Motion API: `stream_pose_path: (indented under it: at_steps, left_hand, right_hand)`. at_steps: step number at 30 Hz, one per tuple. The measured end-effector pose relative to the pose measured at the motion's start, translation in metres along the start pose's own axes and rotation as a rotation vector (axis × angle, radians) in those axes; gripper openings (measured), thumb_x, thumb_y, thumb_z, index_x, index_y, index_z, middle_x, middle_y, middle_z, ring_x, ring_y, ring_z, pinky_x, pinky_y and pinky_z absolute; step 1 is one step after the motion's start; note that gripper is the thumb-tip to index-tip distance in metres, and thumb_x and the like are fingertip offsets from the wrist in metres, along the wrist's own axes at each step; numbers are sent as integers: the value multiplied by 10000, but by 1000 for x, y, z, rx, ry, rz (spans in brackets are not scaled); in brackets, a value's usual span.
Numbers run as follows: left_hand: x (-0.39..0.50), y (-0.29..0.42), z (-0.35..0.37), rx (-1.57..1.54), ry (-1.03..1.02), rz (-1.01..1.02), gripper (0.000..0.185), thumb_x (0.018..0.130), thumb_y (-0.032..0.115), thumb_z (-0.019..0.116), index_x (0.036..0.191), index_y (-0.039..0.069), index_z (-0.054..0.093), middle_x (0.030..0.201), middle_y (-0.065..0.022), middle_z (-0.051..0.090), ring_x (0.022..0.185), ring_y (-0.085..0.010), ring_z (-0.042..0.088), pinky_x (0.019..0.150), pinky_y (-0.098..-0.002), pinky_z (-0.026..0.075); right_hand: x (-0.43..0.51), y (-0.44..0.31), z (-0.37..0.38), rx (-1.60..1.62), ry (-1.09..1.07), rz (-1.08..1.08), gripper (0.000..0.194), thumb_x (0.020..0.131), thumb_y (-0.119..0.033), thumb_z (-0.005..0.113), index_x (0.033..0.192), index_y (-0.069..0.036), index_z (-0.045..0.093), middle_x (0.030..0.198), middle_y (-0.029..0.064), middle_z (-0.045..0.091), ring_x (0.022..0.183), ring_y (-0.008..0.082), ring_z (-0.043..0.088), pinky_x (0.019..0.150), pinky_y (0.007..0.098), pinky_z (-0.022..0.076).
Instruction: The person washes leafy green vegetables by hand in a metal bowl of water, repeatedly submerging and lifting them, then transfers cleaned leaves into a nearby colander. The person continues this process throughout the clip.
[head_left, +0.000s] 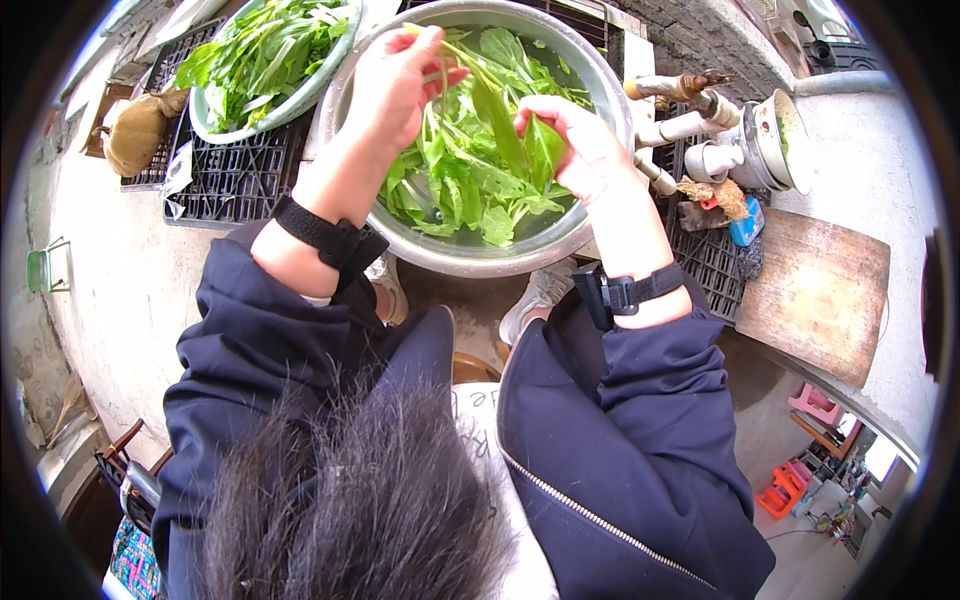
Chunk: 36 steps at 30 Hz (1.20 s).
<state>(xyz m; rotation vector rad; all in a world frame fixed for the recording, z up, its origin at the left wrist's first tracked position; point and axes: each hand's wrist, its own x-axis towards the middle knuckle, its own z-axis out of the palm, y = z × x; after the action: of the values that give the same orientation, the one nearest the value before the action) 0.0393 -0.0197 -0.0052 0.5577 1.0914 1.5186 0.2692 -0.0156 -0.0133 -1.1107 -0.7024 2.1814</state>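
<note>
A wide metal basin (480, 264) in front of me holds water and many loose leafy greens (457, 184). Over its left part, my left hand (401, 79) pinches the stem end of a long leafy stalk (491, 112). The stalk slants down to the right across the basin. My right hand (581, 142) is over the basin's right side, its fingers curled around a broad leaf (543, 150) at the lower end. Whether that leaf belongs to the same stalk is hard to tell.
At upper left a pale green basin (300, 112) heaped with greens rests on black plastic crates (232, 176). A pumpkin (135, 139) sits beside it. Rightward are pipes with a tap (675, 88), stacked bowls (780, 142), a blue-handled brush (746, 223) and a wooden board (814, 292).
</note>
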Motion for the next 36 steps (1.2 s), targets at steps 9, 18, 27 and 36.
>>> stream_pose_path:
  at_steps: [9, 18, 27, 36]
  left_hand:
    - [8, 10, -15, -110, 14, -109, 96, 905, 75, 639, 947, 32, 564, 862, -80, 640, 800, -200, 671, 773, -359, 595]
    - [-6, 1, 10, 150, -14, 101, 196, 857, 135, 723, 924, 26, 574, 870, -98, 665, 796, -203, 699, 761, -302, 580]
    - [-14, -2, 24, 194, -63, 126, 265, 809, 97, 767, 869, 24, 520, 818, -99, 653, 686, -173, 680, 649, -283, 582]
    - [-12, -1, 17, 322, -65, 103, 292, 760, 168, 821, 936, 7, 653, 834, -53, 674, 712, -103, 644, 652, -214, 525]
  right_hand:
    - [-17, -11, 5, -300, 92, -273, 204, 965, -219, 547, 1046, -39, 595, 915, 58, 645, 864, 152, 622, 797, 316, 507]
    - [-11, 3, 38, -608, 176, -428, 245, 904, -282, 644, 1000, -57, 666, 858, 41, 650, 764, 130, 598, 681, 274, 488]
    - [-4, 10, 42, -1105, 353, -786, 198, 850, -208, 675, 969, -51, 685, 882, 131, 683, 815, 219, 655, 762, 304, 499]
    - [-5, 9, 37, -519, 171, -443, 151, 861, -163, 644, 950, -49, 688, 841, -1, 647, 690, 83, 513, 647, 219, 397]
